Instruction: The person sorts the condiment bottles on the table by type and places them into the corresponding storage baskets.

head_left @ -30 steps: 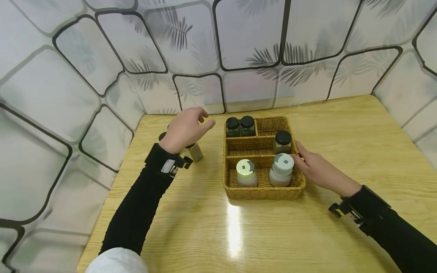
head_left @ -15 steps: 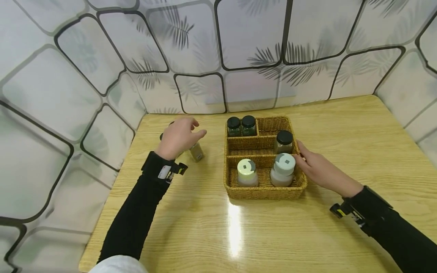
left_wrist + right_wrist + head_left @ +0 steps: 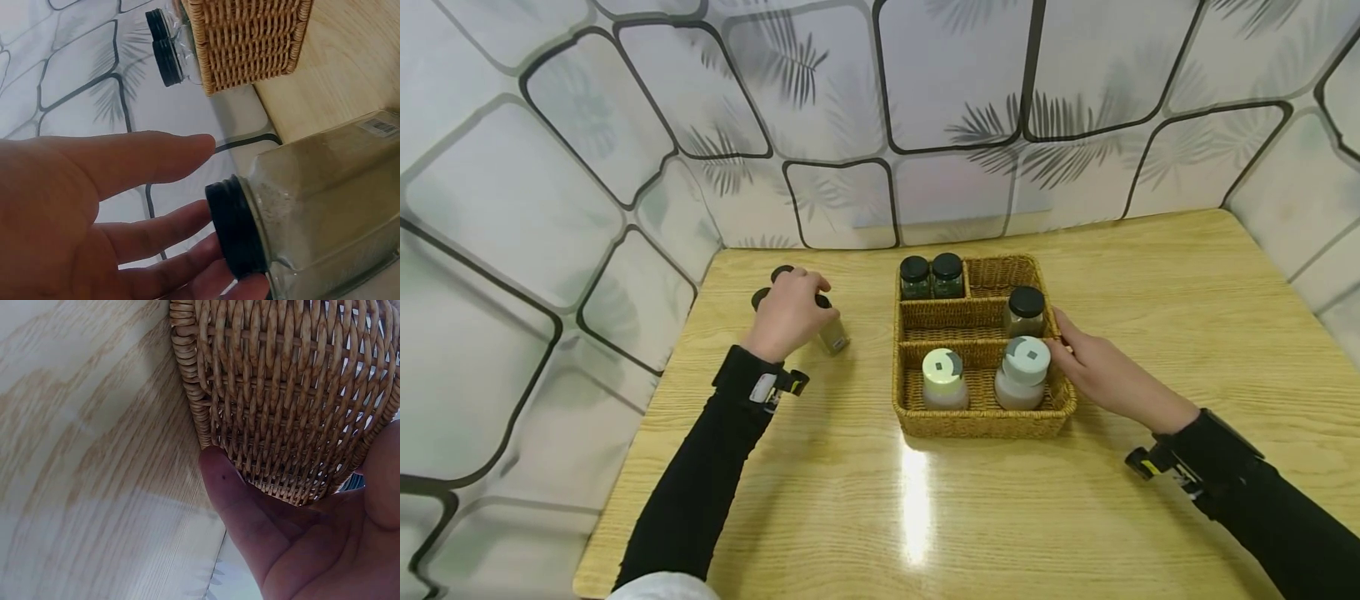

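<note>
Wood-grained table (image 3: 1015,517) (basket (image 3: 985,427), bottles (image 3: 833,336) atop)

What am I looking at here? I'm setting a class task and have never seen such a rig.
There is no robot: a person works bare-handed at a wood-grained table, wearing a head camera and wrist cameras. The wide picture looks down from the head; each close-up comes from one wrist. A wicker basket holds three black-lidded jars and two pale-lidded jars. To its left stand at least three black-lidded containers. The left fingers touch the lid of one, with the thumb apart, so no firm grip shows. The right fingers hold the basket's side.
</note>
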The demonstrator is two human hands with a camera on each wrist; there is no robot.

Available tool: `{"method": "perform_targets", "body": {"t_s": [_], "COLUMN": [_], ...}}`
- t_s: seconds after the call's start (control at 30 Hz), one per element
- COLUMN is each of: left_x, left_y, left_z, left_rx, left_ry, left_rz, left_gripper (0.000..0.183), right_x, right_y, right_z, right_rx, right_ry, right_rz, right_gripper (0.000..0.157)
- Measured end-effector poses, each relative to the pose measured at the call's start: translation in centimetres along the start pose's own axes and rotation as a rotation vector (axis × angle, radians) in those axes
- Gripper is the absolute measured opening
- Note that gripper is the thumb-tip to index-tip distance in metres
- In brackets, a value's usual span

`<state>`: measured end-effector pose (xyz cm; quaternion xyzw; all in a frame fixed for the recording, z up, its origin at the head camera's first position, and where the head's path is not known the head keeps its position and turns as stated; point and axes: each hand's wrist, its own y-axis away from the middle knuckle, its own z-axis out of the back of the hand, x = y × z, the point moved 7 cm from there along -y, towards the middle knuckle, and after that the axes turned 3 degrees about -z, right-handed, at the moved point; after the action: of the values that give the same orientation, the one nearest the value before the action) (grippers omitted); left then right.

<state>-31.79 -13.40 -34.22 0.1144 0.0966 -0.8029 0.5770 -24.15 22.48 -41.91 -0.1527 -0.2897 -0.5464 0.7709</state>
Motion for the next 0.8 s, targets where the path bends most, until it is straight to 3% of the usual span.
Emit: {"method": "perform_targets", "body": {"t_s": [0.47, 0.8], "left_x": [0.07, 0.08], "left_y": [0.24, 0.24], "left_z": [-0.11, -0.38], "left_rx": [-0.090, -0.080], "left_ry": [0.008, -0.045], "left_rz": [-0.099, -0.081], "left_gripper": [0.031, 0.033], "right_x": [0.13, 0.05], "right_y": [-0.01, -0.05], "right_z": [0.10, 0.06], "right_rx": [-0.013, -0.016], "right_ry": [0.000, -0.003], "right_rz": [0.010, 0.015], "right_gripper": [0.063, 0.063]}}
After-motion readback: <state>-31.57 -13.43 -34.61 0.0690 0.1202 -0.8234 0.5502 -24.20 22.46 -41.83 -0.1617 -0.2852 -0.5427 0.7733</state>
